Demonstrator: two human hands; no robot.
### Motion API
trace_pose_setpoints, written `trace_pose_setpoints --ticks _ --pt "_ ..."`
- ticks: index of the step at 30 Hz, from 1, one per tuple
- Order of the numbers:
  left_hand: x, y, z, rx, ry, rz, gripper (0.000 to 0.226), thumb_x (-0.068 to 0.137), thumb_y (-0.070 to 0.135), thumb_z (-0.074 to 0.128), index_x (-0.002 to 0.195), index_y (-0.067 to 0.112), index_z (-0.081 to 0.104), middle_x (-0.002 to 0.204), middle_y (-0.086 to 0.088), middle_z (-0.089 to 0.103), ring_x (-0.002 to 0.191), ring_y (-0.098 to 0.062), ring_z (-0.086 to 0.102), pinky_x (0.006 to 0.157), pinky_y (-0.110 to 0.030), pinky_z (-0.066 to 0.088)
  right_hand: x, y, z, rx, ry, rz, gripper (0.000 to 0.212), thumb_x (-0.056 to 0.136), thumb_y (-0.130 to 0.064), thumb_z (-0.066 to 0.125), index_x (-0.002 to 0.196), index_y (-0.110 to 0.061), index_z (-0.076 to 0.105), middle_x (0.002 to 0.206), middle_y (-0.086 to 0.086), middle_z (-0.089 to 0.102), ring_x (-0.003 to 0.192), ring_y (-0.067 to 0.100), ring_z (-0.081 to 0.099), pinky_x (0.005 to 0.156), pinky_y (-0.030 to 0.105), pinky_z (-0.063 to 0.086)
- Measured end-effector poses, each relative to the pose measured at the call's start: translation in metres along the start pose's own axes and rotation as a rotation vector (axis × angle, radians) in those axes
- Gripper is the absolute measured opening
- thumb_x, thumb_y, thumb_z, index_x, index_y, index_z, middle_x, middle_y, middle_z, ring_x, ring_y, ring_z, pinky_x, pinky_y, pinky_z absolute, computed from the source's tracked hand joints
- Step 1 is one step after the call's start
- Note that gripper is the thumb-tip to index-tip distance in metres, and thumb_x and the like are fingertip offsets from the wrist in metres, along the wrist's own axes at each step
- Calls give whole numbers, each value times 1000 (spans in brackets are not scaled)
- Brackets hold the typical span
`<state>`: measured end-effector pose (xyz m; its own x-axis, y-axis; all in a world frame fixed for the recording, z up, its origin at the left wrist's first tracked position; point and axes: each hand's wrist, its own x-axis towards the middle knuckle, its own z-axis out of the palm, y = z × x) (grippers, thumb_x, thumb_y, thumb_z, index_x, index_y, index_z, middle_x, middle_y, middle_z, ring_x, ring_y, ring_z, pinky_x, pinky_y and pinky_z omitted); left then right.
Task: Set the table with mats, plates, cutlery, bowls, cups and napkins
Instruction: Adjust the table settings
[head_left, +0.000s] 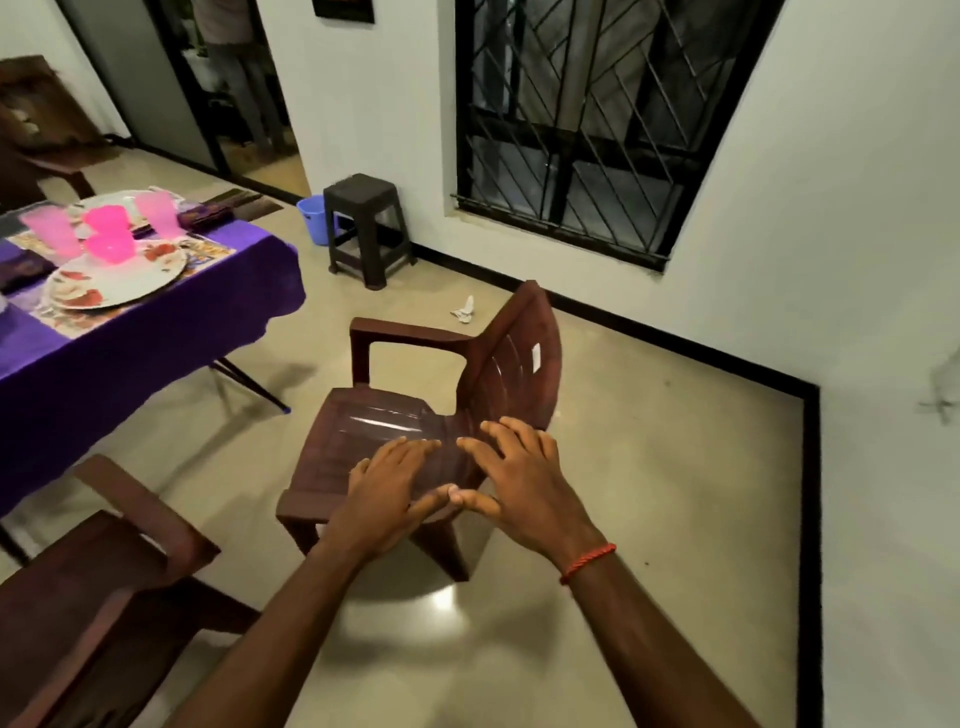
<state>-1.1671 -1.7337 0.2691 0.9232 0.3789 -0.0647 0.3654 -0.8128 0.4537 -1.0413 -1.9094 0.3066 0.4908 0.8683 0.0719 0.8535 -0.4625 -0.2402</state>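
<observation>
While both hands hung over the chair, I held nothing: my left hand (387, 483) and right hand (519, 478) were spread wide, fingers straight, thumbs nearly meeting, above the seat of the brown plastic chair (363, 415). Whether they touched the seat I could not tell. The table (156, 332) stood well apart on my left, its purple cloth carrying mats (57, 317), stacked plates (119, 275) and pink cups (109, 234) near the corner closest to the chair. I judged the step to be bringing this chair up to the table. To do it well I would take the armrest (410, 332) and the backrest (519, 332), lift rather than drag, and keep the legs away from the cloth hanging off that corner, since a snag could pull the plates down. As for writing, a white sticker (536, 357) on the backrest was too blurred to read, and I found no brand anywhere.
</observation>
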Motion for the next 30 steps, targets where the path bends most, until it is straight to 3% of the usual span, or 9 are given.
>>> trace_pose_setpoints --ticks 8,18,23,30 --pt "61 59 13 38 -22 66 92 81 88 22 154 32 33 161 7 35 152 -15 21 119 -54 22 6 78 -21 58 51 73 67 92 -72 42 148 -35 41 156 3 37 148 23 20 116 41 18" --pt "202 114 34 -33 86 160 81 85 84 26 145 32 45 146 6 51 139 -19 42 108 -56 38 52 174 -50 11 56 57 61 91 -67 50 142 -33 44 153 6 42 146 29 26 115 47 20" --pt "270 138 35 -58 72 102 112 70 98 3 151 30 40 156 4 44 150 -20 28 114 -55 29 94 229 -68 7 -4 47 59 92 -68 48 141 -37 42 157 3 37 148 25 21 117 45 17" --pt "348 141 42 -22 36 31 100 76 96 8 154 37 31 159 9 38 152 -15 21 117 -55 25 158 301 -83 40 4 76 63 92 -72 41 146 -38 39 155 -2 37 146 21 23 116 43 18"
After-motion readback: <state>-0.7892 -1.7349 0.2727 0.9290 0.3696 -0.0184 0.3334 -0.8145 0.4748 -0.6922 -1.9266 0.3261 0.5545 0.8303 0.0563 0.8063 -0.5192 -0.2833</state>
